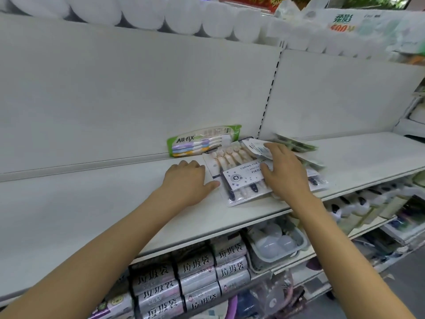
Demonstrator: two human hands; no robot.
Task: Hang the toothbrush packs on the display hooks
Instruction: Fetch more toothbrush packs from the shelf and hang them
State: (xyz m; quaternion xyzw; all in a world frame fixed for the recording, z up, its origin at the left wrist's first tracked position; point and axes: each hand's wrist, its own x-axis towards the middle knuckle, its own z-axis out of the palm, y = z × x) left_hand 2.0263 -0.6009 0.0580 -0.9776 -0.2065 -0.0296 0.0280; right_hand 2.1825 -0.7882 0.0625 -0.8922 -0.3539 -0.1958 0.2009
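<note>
Toothbrush packs are lying in a loose pile on the white shelf [356,155], approx. mid-frame, just right of the slotted upright in the back panel. Top flat pack [239,173]: label w/ "CARING FOR GUM…" and "YIKO…" readable, rest covered by the hand. It is lying flat, long axis running front-to-back w/ slight tilt, brush heads pointing toward the back panel, dark handle ends toward the shelf edge. Green pack [204,140] is leaning on its long edge against the back panel, "All-fix" printed at its left end, brushes inside running left-right. More packs [296,146] are fanning out to the right, blurred, text not readable.

Left hand [188,180] is resting palm-down on the shelf, fingers loosely curled, holding nothing, thumb tip touching the flat pack's left edge. Right hand [282,171] is lying spread wide over the pile, fingers straight, pressing on the packs.

Below: rolls [195,265] w/ "垃圾袋" labels stacked on the lower shelf; grey tray [301,238] holding clear plastic bits, can't tell what. Above: white paper rolls [147,12] in a row.
</note>
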